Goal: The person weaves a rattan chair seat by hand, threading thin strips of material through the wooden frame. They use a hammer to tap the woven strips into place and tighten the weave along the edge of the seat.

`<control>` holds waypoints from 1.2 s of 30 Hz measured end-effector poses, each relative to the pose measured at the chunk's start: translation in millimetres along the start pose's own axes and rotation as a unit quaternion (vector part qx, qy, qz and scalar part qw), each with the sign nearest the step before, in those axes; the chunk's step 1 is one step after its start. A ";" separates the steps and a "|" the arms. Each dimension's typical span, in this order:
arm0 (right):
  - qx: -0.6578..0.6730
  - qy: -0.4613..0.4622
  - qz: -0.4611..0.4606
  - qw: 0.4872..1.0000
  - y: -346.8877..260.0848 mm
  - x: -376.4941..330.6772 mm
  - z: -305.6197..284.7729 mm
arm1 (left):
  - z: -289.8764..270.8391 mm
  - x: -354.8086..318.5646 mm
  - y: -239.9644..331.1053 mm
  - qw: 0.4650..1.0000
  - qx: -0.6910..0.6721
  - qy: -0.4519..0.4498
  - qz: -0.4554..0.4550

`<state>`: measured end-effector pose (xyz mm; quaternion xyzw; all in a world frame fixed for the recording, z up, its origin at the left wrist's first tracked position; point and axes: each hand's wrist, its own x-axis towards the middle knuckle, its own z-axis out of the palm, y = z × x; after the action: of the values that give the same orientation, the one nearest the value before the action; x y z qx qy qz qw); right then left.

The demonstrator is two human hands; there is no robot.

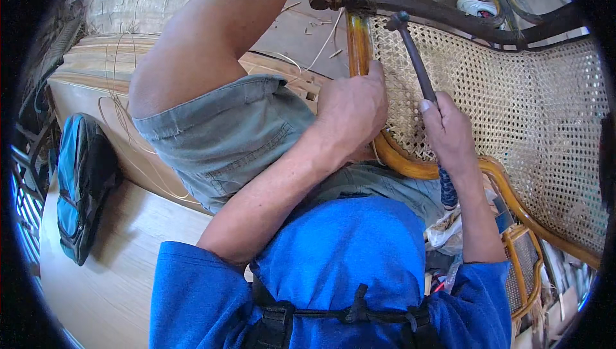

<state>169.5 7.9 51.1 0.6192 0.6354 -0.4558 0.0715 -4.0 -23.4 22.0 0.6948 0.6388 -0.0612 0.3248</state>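
My right hand [449, 129] grips a hammer [418, 60] by its shaft. The small dark head points away from me, above the woven cane panel [494, 92], and the dark blue wrapped end of the handle sticks out below my wrist. My left hand [353, 108] is closed over the glossy brown chair frame [359, 47] at the left edge of the cane, its index finger lying along the pole. Its other fingertips are hidden. The curved front of the frame rests close to my lap. Whether a nail sits under the hammer head cannot be seen.
Dark metal-like bars [436, 12] cross beyond the cane. A teal and black backpack [77, 188] lies on a pale board [122, 285] at left, near loose cane strands [122, 102]. A white shoe [476, 7] is at the far right; another cane-panelled frame [523, 265] stands lower right.
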 end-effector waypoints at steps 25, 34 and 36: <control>-0.185 0.131 0.011 0.974 46.9 13.1 -30.6 | -15.9 -4.6 -29.3 0.962 -0.226 0.115 -0.106; -0.065 0.253 -0.117 0.958 30.5 16.9 -27.5 | -10.9 -8.0 -14.1 0.960 -0.262 0.041 -0.088; 0.013 0.212 -0.101 0.972 16.9 18.3 -20.1 | -5.9 -7.7 -11.8 0.965 -0.245 0.034 -0.083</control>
<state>189.3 31.5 42.4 0.6348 0.6896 -0.3274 -0.1194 -18.2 -27.1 26.1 0.5401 0.7003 0.0940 0.4572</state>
